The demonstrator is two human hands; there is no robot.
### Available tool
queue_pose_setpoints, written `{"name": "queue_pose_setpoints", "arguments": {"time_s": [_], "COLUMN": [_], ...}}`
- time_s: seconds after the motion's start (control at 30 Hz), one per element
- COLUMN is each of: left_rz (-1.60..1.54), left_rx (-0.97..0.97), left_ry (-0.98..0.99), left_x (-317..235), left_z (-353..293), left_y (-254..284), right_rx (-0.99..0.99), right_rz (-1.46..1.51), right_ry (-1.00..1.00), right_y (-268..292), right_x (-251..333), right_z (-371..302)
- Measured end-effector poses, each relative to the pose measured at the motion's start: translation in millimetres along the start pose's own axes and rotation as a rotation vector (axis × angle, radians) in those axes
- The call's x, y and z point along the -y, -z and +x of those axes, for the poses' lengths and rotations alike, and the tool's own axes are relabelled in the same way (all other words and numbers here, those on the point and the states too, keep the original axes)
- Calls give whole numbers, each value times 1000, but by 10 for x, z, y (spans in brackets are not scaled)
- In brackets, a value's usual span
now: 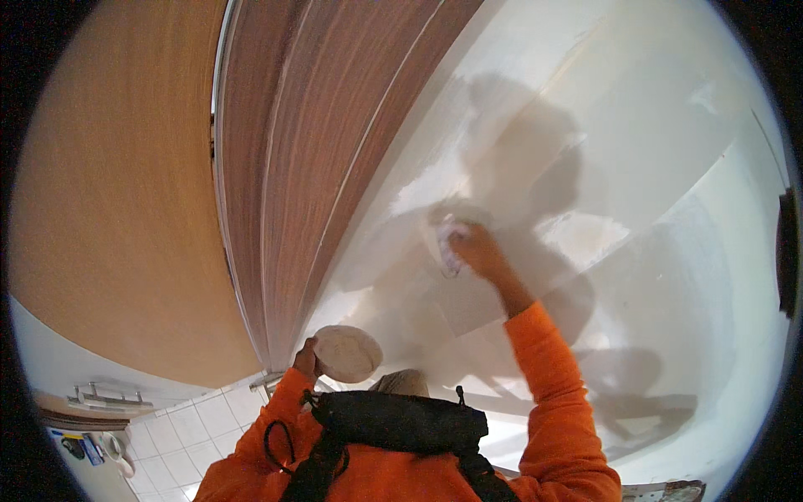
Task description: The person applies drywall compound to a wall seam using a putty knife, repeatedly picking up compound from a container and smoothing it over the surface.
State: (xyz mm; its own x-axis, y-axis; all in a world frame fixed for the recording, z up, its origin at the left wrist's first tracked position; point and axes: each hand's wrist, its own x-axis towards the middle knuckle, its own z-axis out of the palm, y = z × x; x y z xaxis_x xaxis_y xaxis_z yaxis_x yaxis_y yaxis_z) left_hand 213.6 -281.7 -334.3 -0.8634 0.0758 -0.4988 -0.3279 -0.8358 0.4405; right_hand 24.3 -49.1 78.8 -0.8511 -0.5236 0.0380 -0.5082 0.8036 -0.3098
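The step in hand looks like working over the white wall (652, 192), which spreads to the right of the brown wood-grain frame (309, 167) and carries uneven, lighter patches. Out to the right of that frame, the right hand (475, 249) has its fingers clamped on a pale applicator (450, 253) set against, or very close to, the wall; blur hides whether it is a pad, a cloth or a scraper. Just beside the frame's lower end, the left hand (306, 360) has its fingers clamped on the edge of a round, pale dish (349, 354), its inside too washed out to read. The next move seems to call for light, even pressure across the patches right of the frame, with the dish held level near the frame's foot.
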Motion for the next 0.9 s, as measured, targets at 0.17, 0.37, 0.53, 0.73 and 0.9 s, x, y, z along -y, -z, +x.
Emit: {"name": "queue_pose_setpoints", "arguments": {"time_s": [0.17,0.37,0.53,0.73,0.9], "left_rz": [38,-4,1,12,44], "left_rx": [-52,40,39,43,64], "left_ry": [31,22,22,31,64], "left_x": [-52,29,85,53,-23], "left_z": [-226,-190,-190,-142,-101], "left_y": [-411,-396,-468,-453,-618], "right_rx": [-229,-186,-65,-109,-45], "right_rz": [302,-1013,-1249,-1259,-1523], "right_ry": [164,587,816,714,441], "right_y": [843,1083,1148,914,665], "right_x": [314,393,-11,-144,46], "right_z": [-346,-261,14,152,198]}}
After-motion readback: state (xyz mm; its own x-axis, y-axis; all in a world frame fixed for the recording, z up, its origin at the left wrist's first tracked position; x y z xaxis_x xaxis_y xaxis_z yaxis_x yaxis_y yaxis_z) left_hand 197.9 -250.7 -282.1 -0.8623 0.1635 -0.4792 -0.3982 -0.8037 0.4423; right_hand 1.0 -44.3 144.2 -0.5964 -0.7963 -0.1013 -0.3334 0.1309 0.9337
